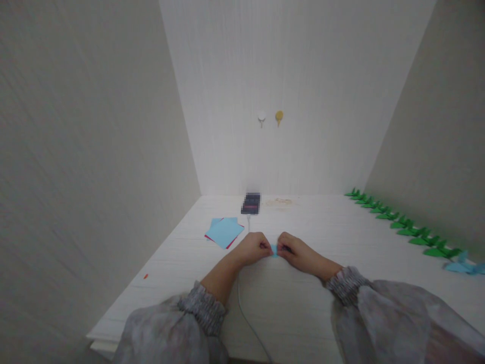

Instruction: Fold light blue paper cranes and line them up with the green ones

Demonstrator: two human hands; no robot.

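My left hand (254,247) and my right hand (293,250) meet over the middle of the white desk (303,313). Both pinch a small light-blue piece of paper (274,249) between their fingertips; most of it is hidden by the fingers. The fingers of both hands are curled closed around it. Grey patterned sleeves cover both forearms. A stack of blue and red paper squares (224,232) lies just beyond my left hand.
A phone (250,203) lies at the back of the desk with a white cable (246,308) running toward me. Several green folded paper figures (401,221) line the right wall, with a light-blue one (463,265) nearest. Two hooks (270,118) hang on the back wall. A red scrap (146,276) lies at left.
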